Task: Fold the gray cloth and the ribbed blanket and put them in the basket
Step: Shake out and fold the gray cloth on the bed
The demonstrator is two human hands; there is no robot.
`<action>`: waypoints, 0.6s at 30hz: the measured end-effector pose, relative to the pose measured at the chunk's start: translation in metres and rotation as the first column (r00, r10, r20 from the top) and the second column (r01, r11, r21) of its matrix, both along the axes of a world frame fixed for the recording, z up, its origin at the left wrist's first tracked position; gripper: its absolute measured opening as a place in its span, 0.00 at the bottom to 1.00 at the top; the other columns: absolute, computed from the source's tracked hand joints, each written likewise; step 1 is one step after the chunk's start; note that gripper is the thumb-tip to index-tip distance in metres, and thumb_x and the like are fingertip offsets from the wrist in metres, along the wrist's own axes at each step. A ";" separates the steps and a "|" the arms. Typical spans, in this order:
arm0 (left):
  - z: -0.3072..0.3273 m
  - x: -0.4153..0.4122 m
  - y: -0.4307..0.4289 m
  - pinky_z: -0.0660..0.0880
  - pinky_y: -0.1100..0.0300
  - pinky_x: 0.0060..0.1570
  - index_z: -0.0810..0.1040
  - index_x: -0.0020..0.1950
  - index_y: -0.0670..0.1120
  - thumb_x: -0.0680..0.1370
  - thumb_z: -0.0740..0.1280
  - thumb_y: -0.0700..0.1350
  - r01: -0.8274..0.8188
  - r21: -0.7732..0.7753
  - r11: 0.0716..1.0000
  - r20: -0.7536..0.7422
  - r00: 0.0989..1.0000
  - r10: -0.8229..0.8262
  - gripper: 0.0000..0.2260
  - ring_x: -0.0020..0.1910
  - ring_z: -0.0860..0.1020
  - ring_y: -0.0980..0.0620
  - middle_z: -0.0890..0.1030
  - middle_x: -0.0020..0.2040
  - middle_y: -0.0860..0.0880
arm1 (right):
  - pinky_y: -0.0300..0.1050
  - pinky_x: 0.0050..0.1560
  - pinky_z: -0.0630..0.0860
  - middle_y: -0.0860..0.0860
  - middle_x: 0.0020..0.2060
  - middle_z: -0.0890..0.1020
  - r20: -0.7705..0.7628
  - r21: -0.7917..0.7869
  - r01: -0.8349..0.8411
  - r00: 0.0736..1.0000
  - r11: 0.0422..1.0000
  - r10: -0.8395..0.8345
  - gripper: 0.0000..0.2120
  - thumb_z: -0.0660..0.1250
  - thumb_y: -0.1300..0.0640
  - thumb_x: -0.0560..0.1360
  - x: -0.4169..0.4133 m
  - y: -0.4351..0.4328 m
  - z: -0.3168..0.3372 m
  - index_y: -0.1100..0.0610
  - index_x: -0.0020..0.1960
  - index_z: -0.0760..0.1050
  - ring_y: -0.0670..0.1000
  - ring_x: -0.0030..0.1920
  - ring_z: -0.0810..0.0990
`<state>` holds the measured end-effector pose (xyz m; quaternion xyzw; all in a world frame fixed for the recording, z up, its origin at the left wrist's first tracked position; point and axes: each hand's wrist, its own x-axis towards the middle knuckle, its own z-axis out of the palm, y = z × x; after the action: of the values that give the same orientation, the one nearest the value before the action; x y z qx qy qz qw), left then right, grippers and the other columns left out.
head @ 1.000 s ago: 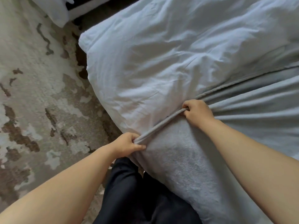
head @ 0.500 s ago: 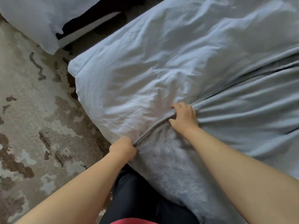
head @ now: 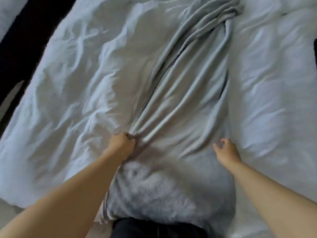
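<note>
A long gray cloth of soft, fleecy fabric [head: 185, 100] lies lengthwise down the middle of a rumpled white duvet [head: 68, 100]. It runs from the duvet's near edge, where its fuzzy end hangs over, to the duvet's far part, where it narrows into a twisted bunch. Deep folds run along the whole length of the cloth and fan toward the near edge.

The left hand [head: 122, 143] is closed into a tight fist above the duvet's near half, at the cloth's left border. Its fingers are curled round a gathered bundle of the cloth's folds, and the pleats run away from that fist toward the far end. The knuckles face up, and the forearm crosses the duvet's near edge.

The right hand [head: 226, 152] is over the same near half of the duvet, at the cloth's right border, well apart from the left hand. Its fingers [head: 223, 142] are loosely bent and spread, the thumb held out to the side, and nothing is between them. The hand is blurred, so whether the fingertips touch the fabric cannot be told.

Dark trousers [head: 154, 227] show below the duvet's near edge, partly covered by the cloth's hanging end. A dark strip [head: 25, 31] runs along the duvet's far left side.
</note>
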<state>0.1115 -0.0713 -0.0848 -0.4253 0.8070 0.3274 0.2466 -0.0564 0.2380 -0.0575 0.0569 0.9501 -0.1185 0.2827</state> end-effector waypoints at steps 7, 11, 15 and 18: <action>-0.021 -0.046 0.007 0.68 0.59 0.45 0.76 0.60 0.45 0.75 0.68 0.48 -0.046 -0.043 0.998 -0.301 0.953 0.031 0.15 0.54 0.77 0.41 0.81 0.55 0.43 | 0.49 0.52 0.72 0.64 0.62 0.75 -0.050 -0.032 0.459 0.887 0.888 -0.460 0.21 0.66 0.51 0.76 0.011 0.040 -0.028 0.62 0.64 0.72 0.62 0.56 0.76; -0.023 -0.046 0.007 0.67 0.61 0.51 0.74 0.67 0.48 0.77 0.67 0.48 0.021 -0.075 0.997 -0.370 0.928 -0.048 0.18 0.56 0.76 0.44 0.77 0.57 0.45 | 0.49 0.53 0.72 0.60 0.61 0.78 -0.019 -0.183 0.580 0.805 0.794 -0.593 0.23 0.67 0.51 0.76 0.021 0.035 -0.034 0.61 0.66 0.71 0.61 0.58 0.77; -0.022 -0.042 0.009 0.68 0.60 0.55 0.74 0.68 0.49 0.80 0.62 0.46 0.131 -0.176 0.976 -0.421 0.886 -0.195 0.16 0.58 0.75 0.45 0.75 0.63 0.45 | 0.45 0.43 0.70 0.58 0.50 0.80 -0.060 -0.199 0.503 0.850 0.841 -0.523 0.16 0.66 0.52 0.76 0.029 0.038 -0.030 0.60 0.58 0.74 0.59 0.48 0.78; -0.025 -0.046 0.013 0.70 0.56 0.48 0.79 0.57 0.44 0.81 0.59 0.46 0.197 -0.200 0.960 -0.320 0.913 -0.254 0.12 0.54 0.76 0.39 0.79 0.55 0.40 | 0.45 0.37 0.68 0.56 0.41 0.79 -0.092 -0.235 0.470 0.861 0.851 -0.501 0.09 0.66 0.51 0.76 0.033 0.041 -0.024 0.58 0.48 0.75 0.57 0.41 0.75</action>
<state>0.0657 -0.0580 -0.1094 -0.2842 0.9054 0.2983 0.1028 -0.0239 0.2791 -0.0813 0.2569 0.9059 -0.2871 0.1759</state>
